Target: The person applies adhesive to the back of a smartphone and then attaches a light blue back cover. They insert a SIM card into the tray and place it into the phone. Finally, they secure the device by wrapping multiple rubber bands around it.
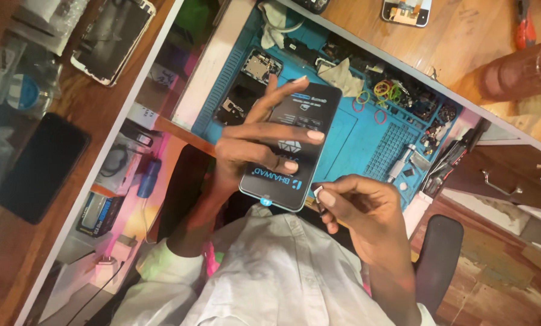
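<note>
At frame centre, above the blue mat (pixel 358 136), the left hand (pixel 246 151) grips a phone (pixel 297 145) while the right hand (pixel 358 208) pinches a small tool (pixel 318 194) beside its lower edge. Next likely calls for precise alignment there.

The left hand (pixel 246 148) grips a phone (pixel 294 145); the right hand (pixel 361 211) pinches perhaps a small tool (pixel 320 202).
</note>
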